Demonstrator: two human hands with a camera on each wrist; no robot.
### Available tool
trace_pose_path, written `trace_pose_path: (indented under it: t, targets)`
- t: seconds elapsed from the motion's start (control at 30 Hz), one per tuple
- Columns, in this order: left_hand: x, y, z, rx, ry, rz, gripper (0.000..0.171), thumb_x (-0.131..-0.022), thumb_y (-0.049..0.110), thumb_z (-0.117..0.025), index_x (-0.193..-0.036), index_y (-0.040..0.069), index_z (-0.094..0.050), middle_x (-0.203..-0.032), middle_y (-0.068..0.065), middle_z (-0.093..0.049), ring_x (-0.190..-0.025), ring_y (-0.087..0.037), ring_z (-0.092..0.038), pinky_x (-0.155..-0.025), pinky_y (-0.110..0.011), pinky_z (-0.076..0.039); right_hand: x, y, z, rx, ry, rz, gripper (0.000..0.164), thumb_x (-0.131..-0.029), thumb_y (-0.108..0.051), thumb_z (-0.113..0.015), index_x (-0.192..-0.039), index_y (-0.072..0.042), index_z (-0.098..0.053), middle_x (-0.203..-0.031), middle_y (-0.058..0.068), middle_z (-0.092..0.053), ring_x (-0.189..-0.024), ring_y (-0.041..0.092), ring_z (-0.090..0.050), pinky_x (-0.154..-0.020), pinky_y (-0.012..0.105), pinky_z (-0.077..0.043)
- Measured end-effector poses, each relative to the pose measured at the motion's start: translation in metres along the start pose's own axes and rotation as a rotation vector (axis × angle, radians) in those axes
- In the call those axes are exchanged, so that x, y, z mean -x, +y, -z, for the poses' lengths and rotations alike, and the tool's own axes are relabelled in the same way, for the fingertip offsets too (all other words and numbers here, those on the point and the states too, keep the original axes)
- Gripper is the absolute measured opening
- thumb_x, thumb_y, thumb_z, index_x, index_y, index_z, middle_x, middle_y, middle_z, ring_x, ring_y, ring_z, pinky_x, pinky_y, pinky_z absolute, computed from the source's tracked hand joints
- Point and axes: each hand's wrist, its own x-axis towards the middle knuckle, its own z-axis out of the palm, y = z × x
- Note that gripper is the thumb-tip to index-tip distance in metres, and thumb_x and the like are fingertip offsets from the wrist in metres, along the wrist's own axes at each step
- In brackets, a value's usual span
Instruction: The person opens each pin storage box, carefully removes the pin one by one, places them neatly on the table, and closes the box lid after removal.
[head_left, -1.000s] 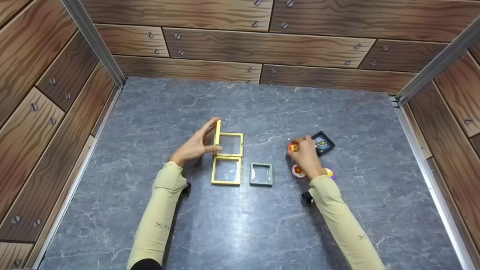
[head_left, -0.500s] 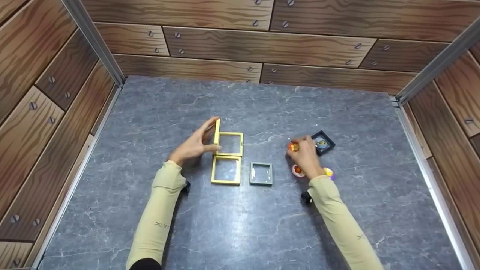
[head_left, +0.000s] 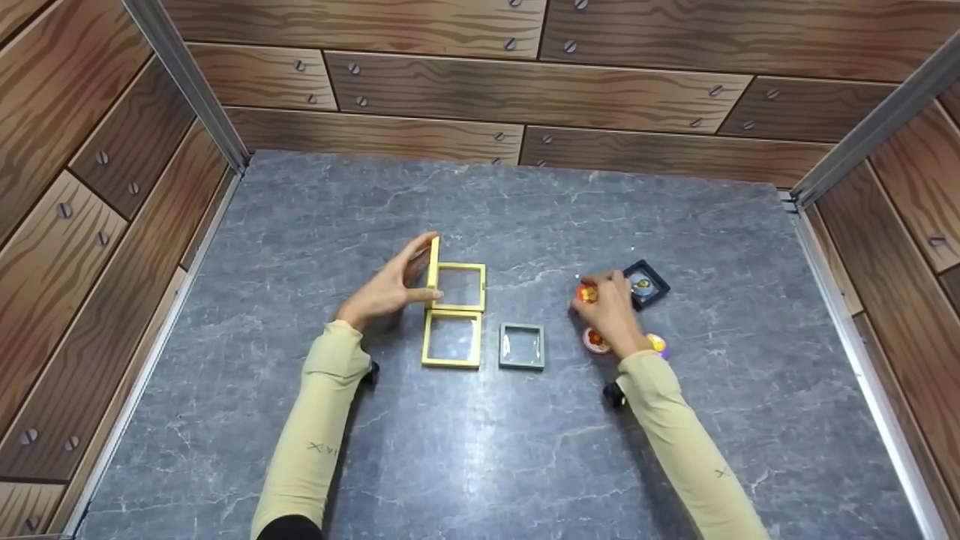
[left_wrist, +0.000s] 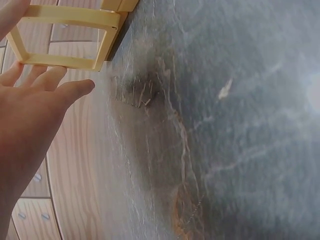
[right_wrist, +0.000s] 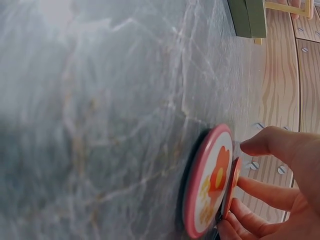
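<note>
In the head view my left hand (head_left: 379, 294) grips the raised half of a yellow hinged display frame (head_left: 434, 262), which stands upright. Its other half lies flat on the table, with a clear film inside. The left wrist view shows the fingers along opposite edges of that raised half (left_wrist: 70, 17). My right hand (head_left: 615, 315) pinches a red round badge (head_left: 588, 294) by its rim, low at the table. Just in front of that hand lies a pink-rimmed badge (right_wrist: 209, 182) with a red flower. A yellow-and-purple badge (head_left: 660, 346) is partly hidden by the right wrist.
A second yellow frame (head_left: 426, 341) lies flat, touching the first one's near side. To its right sits a grey-green frame (head_left: 522, 328). Beyond the right hand is a dark frame (head_left: 656, 298) with a small item inside. Wood-patterned walls (head_left: 480, 82) bound the marbled table (head_left: 450, 465).
</note>
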Motion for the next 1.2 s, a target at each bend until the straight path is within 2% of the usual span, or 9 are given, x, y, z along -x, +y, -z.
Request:
trace_pose_path:
  t: [0.37,0.63,0.9,1.03,1.2]
  targets:
    - [0.000,-0.002,-0.001,0.011,-0.007,-0.011,0.103,-0.088,-0.008,-0.078,-0.169,0.009,-0.018,-0.177,-0.022,-0.015,-0.166,-0.033,-0.018,-0.138,-0.045,-0.016,-0.002,0.001,0.001,-0.007,0.049,0.044,0.042,-0.089,-0.011,-0.065,-0.127,0.006,-0.071,-0.127,0.032,-0.061,-0.121,0.048,-0.049,-0.107,0.054,-0.040]
    - [-0.001,-0.001,0.001,-0.013,-0.009,-0.012,0.103,-0.087,-0.006,-0.080,-0.169,0.006,-0.019,-0.177,-0.021,-0.017,-0.165,-0.035,-0.020,-0.138,-0.047,-0.017,-0.003,-0.002,0.004,0.015,0.045,0.046,0.041,-0.092,-0.012,-0.065,-0.127,0.007,-0.070,-0.127,0.031,-0.063,-0.121,0.047,-0.049,-0.107,0.054,-0.040]
    - [0.001,-0.001,0.003,-0.055,-0.015,-0.010,0.106,-0.085,-0.003,-0.083,-0.169,0.010,-0.021,-0.177,-0.017,-0.020,-0.165,-0.033,-0.022,-0.137,-0.048,-0.020,-0.002,-0.009,0.004,0.013,0.056,0.002,0.042,-0.096,-0.016,-0.063,-0.131,0.006,-0.068,-0.130,0.031,-0.058,-0.120,0.045,-0.046,-0.106,0.054,-0.042]
    - [0.001,-0.004,0.004,-0.065,-0.028,-0.032,0.109,-0.083,-0.006,-0.084,-0.170,0.014,-0.022,-0.177,-0.020,-0.019,-0.165,-0.032,-0.022,-0.137,-0.046,-0.021,-0.005,-0.014,0.002,0.006,0.076,0.011,0.040,-0.095,-0.015,-0.062,-0.129,0.007,-0.069,-0.128,0.031,-0.060,-0.121,0.047,-0.047,-0.108,0.055,-0.041]
    - [0.001,-0.006,0.005,-0.068,-0.028,-0.044,0.111,-0.083,-0.006,-0.084,-0.170,0.022,-0.022,-0.178,-0.017,-0.019,-0.165,-0.029,-0.024,-0.137,-0.043,-0.021,-0.010,-0.024,0.000,-0.016,0.084,0.032,0.038,-0.093,-0.013,-0.062,-0.124,0.007,-0.071,-0.122,0.030,-0.064,-0.122,0.049,-0.051,-0.109,0.055,-0.042]
